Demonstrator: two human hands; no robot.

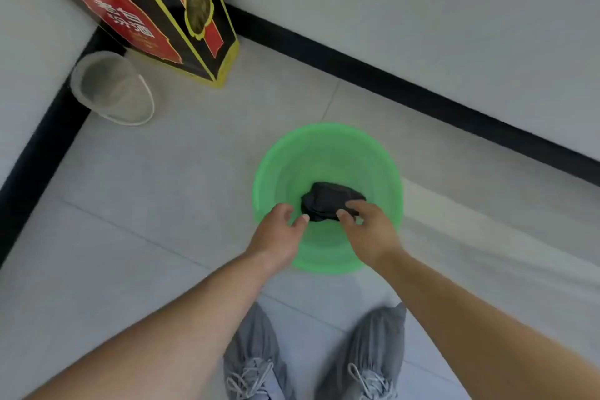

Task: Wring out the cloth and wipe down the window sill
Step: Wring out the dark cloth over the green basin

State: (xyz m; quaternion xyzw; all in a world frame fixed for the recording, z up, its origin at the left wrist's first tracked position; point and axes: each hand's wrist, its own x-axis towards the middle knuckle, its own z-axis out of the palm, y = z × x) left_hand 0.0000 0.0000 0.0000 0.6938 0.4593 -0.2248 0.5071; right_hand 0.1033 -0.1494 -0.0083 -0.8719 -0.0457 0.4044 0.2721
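Head | cloth in basin | right hand pinches it | left hand beside

The left hand and right hand are bare, the forearms uncovered as well; on the feet sit grey knit sneakers with pale grey laces.

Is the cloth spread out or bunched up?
Bunched: the cloth lies as a dark crumpled wad at the bottom of the green basin.
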